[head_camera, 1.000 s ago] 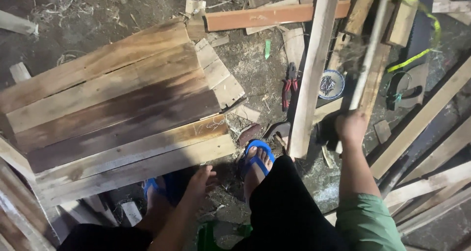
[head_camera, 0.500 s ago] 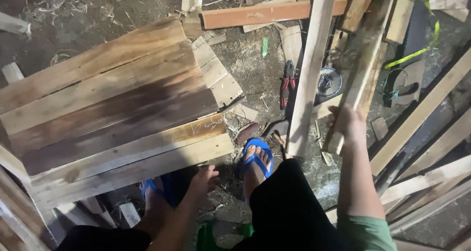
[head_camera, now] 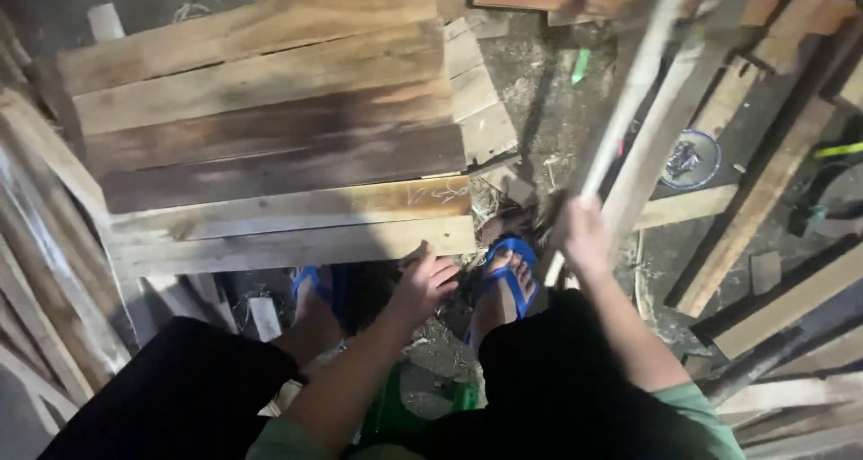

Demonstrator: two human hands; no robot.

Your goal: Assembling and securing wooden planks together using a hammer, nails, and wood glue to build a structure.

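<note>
The right hand (head_camera: 582, 235) is clenched around the lower end of a long, pale, narrow wooden strip (head_camera: 629, 101), which rises steeply away from the hand toward the top edge of the view. The strip is smeared by motion blur, so its grain and far end cannot be made out; it looks light, thin and straight. It crosses in front of a broader pale timber batten (head_camera: 670, 141) that leans the same way across the dirt floor (head_camera: 548, 83).

The left hand (head_camera: 424, 285) is loose, fingers spread and half curled, its fingertips touching the near edge of a low platform of rough wooden planks (head_camera: 270, 137), close to that platform's near right corner. The platform's boards run side to side, pale at the near and far edges and dark-stained through the middle.

Just beside the near right corner a foot in a blue rubber sandal (head_camera: 505, 276) stands on the floor, between the two hands. A small round blue-rimmed dish (head_camera: 690, 159) lies on the floor beyond the batten.
</note>
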